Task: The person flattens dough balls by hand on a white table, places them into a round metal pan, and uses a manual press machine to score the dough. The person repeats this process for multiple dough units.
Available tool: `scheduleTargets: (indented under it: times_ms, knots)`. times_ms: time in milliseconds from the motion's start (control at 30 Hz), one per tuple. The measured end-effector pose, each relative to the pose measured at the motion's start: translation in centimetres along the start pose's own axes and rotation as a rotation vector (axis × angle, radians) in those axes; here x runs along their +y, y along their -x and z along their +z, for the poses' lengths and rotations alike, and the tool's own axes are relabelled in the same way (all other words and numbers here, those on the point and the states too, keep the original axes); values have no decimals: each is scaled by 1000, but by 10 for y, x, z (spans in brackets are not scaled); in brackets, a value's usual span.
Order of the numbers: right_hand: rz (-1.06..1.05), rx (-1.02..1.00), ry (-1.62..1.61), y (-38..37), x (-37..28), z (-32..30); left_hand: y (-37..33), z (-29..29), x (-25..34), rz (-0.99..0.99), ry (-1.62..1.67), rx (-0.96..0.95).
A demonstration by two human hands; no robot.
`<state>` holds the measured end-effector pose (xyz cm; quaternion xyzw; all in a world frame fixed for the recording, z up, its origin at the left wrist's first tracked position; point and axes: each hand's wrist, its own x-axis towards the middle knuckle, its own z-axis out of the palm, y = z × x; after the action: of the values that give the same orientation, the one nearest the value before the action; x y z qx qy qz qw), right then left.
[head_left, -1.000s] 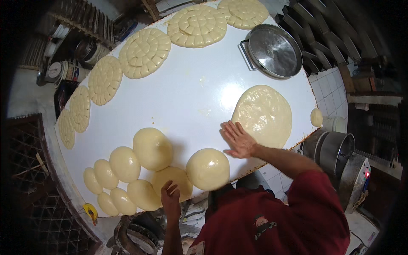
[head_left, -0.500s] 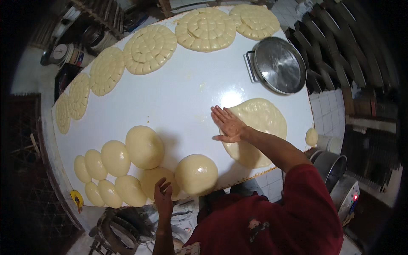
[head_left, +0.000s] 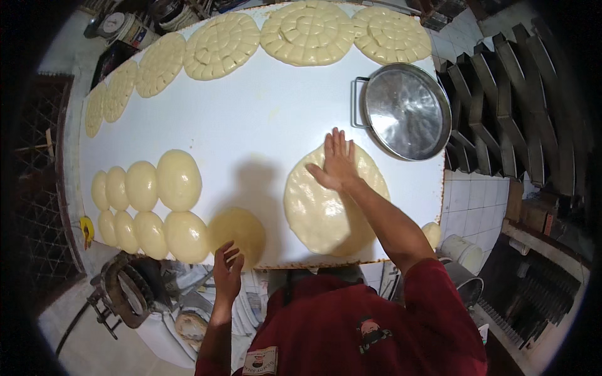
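A wide flattened round of pale, glossy dough (head_left: pixel 313 207) lies on the white table near its front edge. My right hand (head_left: pixel 338 160) presses flat on its far part, fingers stretched out and pointing away from me. By the table's front edge hovers my left hand (head_left: pixel 227 269), open with loosely bent fingers and holding nothing. Just beyond it sits a smooth dough ball (head_left: pixel 238 229), in shadow; whether the fingertips touch it I cannot tell. Two rows of dough balls (head_left: pixel 179 180) continue to the left.
Several scored dough rounds (head_left: pixel 307 31) line the table's far and left edges. A round metal pan with a side handle (head_left: pixel 407 109) stands at the far right. A small dough piece (head_left: pixel 431 234) sits at the right edge. Angular metal racks (head_left: pixel 501 106) stand beyond the table (head_left: pixel 251 125).
My right hand has gone from the dough round's left edge to its far part, fingers now pointing forward. My left hand has shifted toward the rightmost ball. The whole view has also shifted.
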<state>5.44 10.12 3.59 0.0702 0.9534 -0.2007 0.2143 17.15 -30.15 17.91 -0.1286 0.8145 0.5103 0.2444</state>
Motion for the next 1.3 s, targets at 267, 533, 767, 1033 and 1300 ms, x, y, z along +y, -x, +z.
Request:
scheduleTargets:
  times_ms: [267, 533, 767, 1033, 1300]
  knots:
    - [118, -9, -136, 37, 63, -20, 37, 50, 5, 47, -40, 36]
    - [54, 244, -25, 128, 122, 52, 44, 70, 21, 121, -131, -17]
    - [181, 421, -269, 179, 95, 98, 51, 61, 8, 142, -132, -63]
    - [66, 189, -11, 223, 15, 129, 65, 18, -49, 113, -65, -90]
    - [58, 289, -8, 215, -46, 156, 83, -69, -115, -1, 36, -77]
